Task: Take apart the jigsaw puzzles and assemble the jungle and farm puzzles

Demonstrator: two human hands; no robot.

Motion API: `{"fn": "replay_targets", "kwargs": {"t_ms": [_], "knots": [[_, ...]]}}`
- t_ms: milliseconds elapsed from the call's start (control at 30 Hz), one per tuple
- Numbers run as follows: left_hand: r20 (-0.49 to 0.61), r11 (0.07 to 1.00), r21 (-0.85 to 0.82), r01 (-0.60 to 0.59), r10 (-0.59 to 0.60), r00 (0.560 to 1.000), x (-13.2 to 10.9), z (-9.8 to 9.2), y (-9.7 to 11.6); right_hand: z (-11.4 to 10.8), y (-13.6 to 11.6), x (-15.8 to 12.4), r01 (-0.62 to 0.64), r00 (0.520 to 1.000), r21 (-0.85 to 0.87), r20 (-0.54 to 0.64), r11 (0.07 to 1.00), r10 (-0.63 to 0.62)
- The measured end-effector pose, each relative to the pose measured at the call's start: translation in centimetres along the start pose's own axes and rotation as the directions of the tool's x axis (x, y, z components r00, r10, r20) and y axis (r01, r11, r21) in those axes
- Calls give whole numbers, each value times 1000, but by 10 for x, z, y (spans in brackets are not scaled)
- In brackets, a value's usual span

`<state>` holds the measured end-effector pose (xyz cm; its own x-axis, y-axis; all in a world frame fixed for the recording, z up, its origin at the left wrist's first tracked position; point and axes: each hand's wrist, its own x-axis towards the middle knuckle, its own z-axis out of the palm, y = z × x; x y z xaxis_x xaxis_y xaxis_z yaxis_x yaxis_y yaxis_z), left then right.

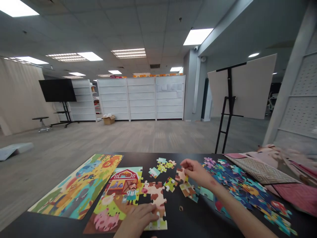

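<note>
A partly joined farm puzzle (115,198) with a red barn, a farmer, a pig and cow pieces lies on the black table (182,224). My left hand (142,216) rests on its lower right part, palm down, fingers spread. Right of the puzzle, my right hand (194,170) pinches a brown and cream puzzle piece (182,175). Just below are joined brown pieces (189,191), and a green piece (170,184) lies to the left. A small group of loose pieces (162,167) sits farther back.
A finished animal puzzle (79,185) lies at the left. Many dark blue pieces (247,188) are heaped at the right beside a pink patterned cloth (262,168). A small ring-like object (181,208) is near the front. Beyond stand an easel board (250,89) and white shelves (141,99).
</note>
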<state>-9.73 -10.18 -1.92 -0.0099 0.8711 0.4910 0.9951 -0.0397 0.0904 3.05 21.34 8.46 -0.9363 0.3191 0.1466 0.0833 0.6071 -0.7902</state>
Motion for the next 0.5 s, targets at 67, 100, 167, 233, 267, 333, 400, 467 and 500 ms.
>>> {"fn": "replay_targets", "kwargs": {"t_ms": [67,100,167,233,267,333,400,467,500], "knots": [[-5,1000,11,-17,17,1000,0,3,-2,-9,3,0,-7,999,-126,-44,992,2],[-7,1000,16,-26,27,1000,0,3,-2,-12,2,-1,-7,999,-184,-41,983,-1],[-20,999,16,-31,32,999,0,3,-3,-15,0,-7,1,1000,-274,19,962,4],[-27,1000,9,-15,15,1000,1,1,-4,-14,-2,-13,16,992,-326,127,945,27],[-16,1000,2,-15,15,1000,2,0,-4,-12,-3,-16,26,984,-341,175,940,37],[2,999,-24,-26,26,1000,4,-3,-5,-9,-2,-19,35,971,-365,232,930,54],[10,997,-66,-43,44,999,6,-5,-7,-6,0,-19,22,966,-371,248,928,77],[34,995,-96,-35,38,999,7,-8,-8,-5,-2,-17,5,962,-334,260,943,87],[52,995,-93,-26,31,998,7,-11,-7,-5,-4,-16,5,961,-296,267,955,78]]}}
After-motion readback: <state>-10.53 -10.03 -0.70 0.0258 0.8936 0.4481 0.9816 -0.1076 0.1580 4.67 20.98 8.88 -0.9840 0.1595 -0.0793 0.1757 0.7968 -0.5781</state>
